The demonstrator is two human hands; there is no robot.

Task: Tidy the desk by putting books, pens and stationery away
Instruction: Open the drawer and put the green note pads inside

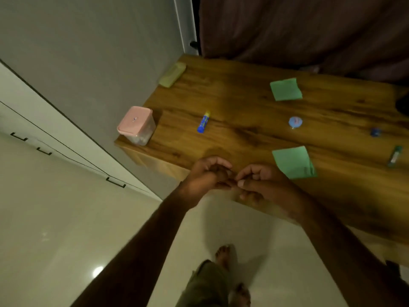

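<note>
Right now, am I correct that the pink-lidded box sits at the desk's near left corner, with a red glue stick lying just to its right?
Not quite: the head view shows the glue stick is blue with a yellow end, not red. The rest holds: the pink-lidded box sits at the near left corner of the desk, and the stick lies just to its right.

A room in a home: a wooden table (254, 129), a dark curtain (298, 29), white cupboards (33, 129) and a shiny floor (55, 229).
</note>
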